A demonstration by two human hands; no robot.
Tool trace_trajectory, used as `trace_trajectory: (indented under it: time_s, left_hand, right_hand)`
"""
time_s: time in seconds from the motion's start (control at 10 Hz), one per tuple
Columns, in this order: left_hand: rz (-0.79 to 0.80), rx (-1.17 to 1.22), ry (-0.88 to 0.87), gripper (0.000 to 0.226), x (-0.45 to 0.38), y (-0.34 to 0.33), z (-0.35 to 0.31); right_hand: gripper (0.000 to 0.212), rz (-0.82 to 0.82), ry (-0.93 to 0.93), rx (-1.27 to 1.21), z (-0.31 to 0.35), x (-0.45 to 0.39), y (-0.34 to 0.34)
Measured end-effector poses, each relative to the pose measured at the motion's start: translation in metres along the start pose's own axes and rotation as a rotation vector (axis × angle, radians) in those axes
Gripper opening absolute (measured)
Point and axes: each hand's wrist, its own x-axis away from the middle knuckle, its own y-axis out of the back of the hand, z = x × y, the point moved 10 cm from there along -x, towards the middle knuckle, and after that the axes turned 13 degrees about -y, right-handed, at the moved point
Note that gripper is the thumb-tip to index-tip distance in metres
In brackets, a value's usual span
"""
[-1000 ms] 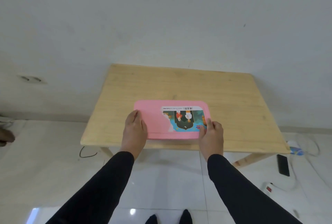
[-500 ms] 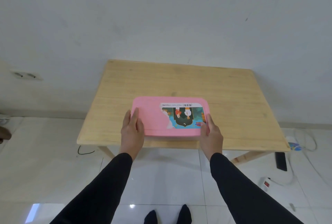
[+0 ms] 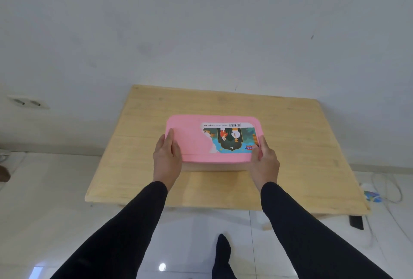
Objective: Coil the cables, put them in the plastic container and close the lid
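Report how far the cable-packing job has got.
Looks done: no loose cables show on the wooden table, and the pink lid sits on the container. In hand: the left hand and right hand grip the lid's ends. Left: confirming it is fully shut; the contents are hidden.

It looked like a plain room in a home. A low wooden bench (image 3: 290,140) stood against a bare white wall (image 3: 201,21). Glossy white floor tiles (image 3: 44,189), a wall socket (image 3: 28,102) and loose cables (image 3: 388,189) suggested this.
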Motion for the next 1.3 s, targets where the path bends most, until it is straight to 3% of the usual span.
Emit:
trace_trajectory:
  time_s: [0.4, 0.6, 1.0, 1.1, 1.2, 1.3]
  left_hand:
    - [-0.028, -0.042, 0.001, 0.041, -0.141, -0.079, -0.001]
    - [-0.021, -0.108, 0.02, 0.041, -0.175, -0.093, 0.011]
    - [0.088, -0.069, 0.053, 0.044, -0.196, -0.108, 0.025]
    - [0.177, -0.082, 0.069, 0.045, -0.195, -0.11, 0.028]
    - [0.128, -0.087, 0.084, 0.045, -0.196, -0.095, 0.024]
    - [-0.004, -0.02, 0.104, 0.04, -0.16, -0.068, 0.009]
  right_hand:
    - [0.043, 0.013, -0.008, -0.019, 0.035, -0.159, -0.029]
    - [0.037, 0.001, 0.072, 0.015, 0.05, -0.193, -0.043]
    - [0.042, -0.021, 0.06, 0.066, 0.051, -0.202, -0.053]
    - [0.041, 0.054, 0.057, 0.103, 0.053, -0.2, -0.054]
    - [0.04, 0.089, 0.095, 0.118, 0.058, -0.197, -0.046]
    - [0.049, -0.03, 0.191, 0.191, 0.055, -0.154, -0.02]
